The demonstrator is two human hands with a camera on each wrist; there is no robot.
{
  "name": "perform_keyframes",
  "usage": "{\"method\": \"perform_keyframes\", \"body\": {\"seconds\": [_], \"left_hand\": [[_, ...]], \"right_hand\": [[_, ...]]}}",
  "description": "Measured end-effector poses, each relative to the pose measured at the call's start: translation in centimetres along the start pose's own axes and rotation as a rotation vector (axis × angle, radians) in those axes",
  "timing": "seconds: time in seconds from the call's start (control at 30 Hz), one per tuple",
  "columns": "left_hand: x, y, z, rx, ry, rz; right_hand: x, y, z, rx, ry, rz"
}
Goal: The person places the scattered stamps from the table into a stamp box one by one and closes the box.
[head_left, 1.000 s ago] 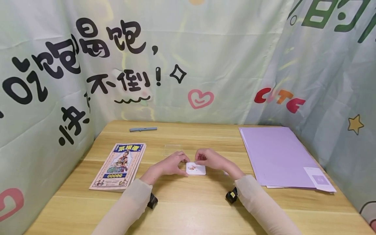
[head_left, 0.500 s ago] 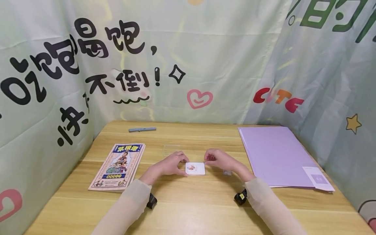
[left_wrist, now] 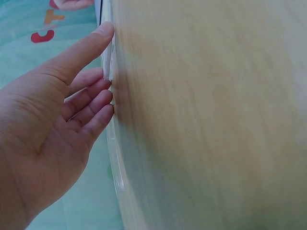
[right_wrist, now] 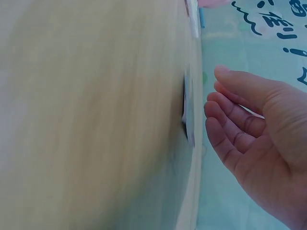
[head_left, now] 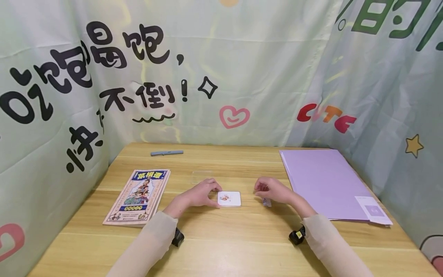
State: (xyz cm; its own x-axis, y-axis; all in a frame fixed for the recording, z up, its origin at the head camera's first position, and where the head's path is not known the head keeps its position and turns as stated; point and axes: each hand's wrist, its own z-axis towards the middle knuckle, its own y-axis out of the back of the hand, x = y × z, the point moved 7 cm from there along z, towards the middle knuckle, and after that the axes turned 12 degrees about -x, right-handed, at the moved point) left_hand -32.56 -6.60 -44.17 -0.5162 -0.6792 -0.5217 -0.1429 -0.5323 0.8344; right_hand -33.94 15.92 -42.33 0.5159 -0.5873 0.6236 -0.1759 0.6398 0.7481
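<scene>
A small flat clear case (left_wrist: pixel 108 64) with a white, round-cornered card (head_left: pixel 235 199) on top lies mid-table; a little coloured picture marks the card's left half. My left hand (head_left: pixel 200 193) grips its left end, thumb at the near corner and fingertips at the far one. To the right of the card, my right hand (head_left: pixel 273 189) hovers with loosely bent fingers. Nothing shows between them in the right wrist view. Just under that hand is a small pale printed piece (head_left: pixel 266 202), partly covered by it in the head view.
Behind my left hand lies a thin transparent lid (head_left: pixel 202 176). A booklet (head_left: pixel 138 198) with a pink illustrated cover is at the left. A blue-grey pen (head_left: pixel 167 153) lies near the back edge. Large purple sheets (head_left: pixel 318 181) with a small white-and-purple card (head_left: pixel 373 210) cover the right side.
My right hand has drawn off the card's top and moved right, over the small printed piece. The left hand keeps its grip on the case.
</scene>
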Motion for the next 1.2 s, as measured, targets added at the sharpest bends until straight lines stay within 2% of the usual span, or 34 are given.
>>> {"method": "perform_keyframes", "body": {"seconds": [0.23,0.6,0.97,1.2], "left_hand": [[0.1,0.0,0.0,-0.002,0.009,-0.001],[0.2,-0.1,0.0,-0.003,-0.002,0.004],[0.2,-0.1,0.0,-0.002,0.011,-0.004],[0.2,0.0,0.0,-0.002,0.024,-0.013]], "right_hand": [[-1.1,1.0,-0.9,-0.024,-0.006,-0.053],[-2.4,1.7,-1.8,0.001,-0.040,-0.095],[-2.1,1.7,-1.9,-0.008,0.002,-0.121],[-2.1,1.6,-1.9,-0.012,-0.010,-0.113]]}}
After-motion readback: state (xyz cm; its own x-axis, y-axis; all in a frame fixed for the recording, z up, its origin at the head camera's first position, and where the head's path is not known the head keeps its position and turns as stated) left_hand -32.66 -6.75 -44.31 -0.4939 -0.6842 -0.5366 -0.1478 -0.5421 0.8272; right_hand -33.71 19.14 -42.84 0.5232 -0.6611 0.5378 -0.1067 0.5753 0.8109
